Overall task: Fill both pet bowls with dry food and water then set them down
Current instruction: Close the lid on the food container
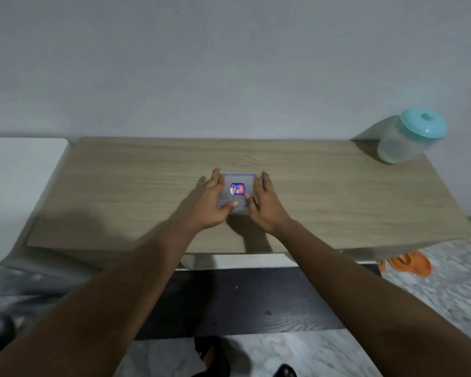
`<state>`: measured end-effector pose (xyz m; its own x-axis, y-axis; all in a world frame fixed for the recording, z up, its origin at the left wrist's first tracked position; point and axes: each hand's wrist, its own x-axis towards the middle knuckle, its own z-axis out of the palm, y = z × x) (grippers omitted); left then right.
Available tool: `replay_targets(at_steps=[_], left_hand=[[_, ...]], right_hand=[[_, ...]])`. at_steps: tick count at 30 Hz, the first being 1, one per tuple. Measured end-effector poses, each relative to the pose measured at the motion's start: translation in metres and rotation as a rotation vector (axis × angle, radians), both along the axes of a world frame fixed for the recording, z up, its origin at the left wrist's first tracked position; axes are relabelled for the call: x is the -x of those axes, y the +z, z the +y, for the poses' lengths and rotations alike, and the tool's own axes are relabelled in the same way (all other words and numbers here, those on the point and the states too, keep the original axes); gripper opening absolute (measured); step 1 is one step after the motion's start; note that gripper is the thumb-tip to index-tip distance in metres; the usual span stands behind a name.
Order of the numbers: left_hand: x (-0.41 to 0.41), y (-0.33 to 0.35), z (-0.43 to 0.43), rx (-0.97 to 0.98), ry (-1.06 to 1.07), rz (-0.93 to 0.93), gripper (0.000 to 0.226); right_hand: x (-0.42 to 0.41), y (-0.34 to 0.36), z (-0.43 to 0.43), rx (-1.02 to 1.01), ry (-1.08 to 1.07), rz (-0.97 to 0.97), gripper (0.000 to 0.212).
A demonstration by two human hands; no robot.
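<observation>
Head view: grey wall behind a pale wood worktop (120,186). Mid-worktop sits a clear lidded container (238,190) with a blue label. Left hand (210,201) and right hand (265,206) clasp its two sides, thumbs on the lid. Turquoise-lidded jar (408,137) stands at the far right corner.

A pale wood-grain worktop (337,202) stands against a plain grey wall (229,63). Just beside its left end lies a white surface (17,191) with a rounded corner. Below the near edge of the worktop runs a dark, black-grained board (242,303). The floor (433,289) is marbled grey and white. An orange sandal (411,263) lies on it under the right end of the worktop. Black footwear (215,355) shows at the bottom edge.
</observation>
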<state>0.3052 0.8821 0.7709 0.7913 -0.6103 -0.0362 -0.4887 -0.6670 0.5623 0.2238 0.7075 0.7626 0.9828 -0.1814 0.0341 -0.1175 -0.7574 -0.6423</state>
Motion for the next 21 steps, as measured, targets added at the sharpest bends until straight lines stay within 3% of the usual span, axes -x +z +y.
replay_targets(at_steps=[13, 21], left_hand=[[0.138, 0.064, -0.066, 0.101, 0.054, -0.010, 0.097], [0.216, 0.021, -0.063, 0.151, 0.082, 0.008, 0.104]], right_hand=[[0.121, 0.053, -0.074, 0.031, 0.083, -0.113, 0.058], [0.204, 0.026, -0.073, -0.016, 0.103, -0.087, 0.060]])
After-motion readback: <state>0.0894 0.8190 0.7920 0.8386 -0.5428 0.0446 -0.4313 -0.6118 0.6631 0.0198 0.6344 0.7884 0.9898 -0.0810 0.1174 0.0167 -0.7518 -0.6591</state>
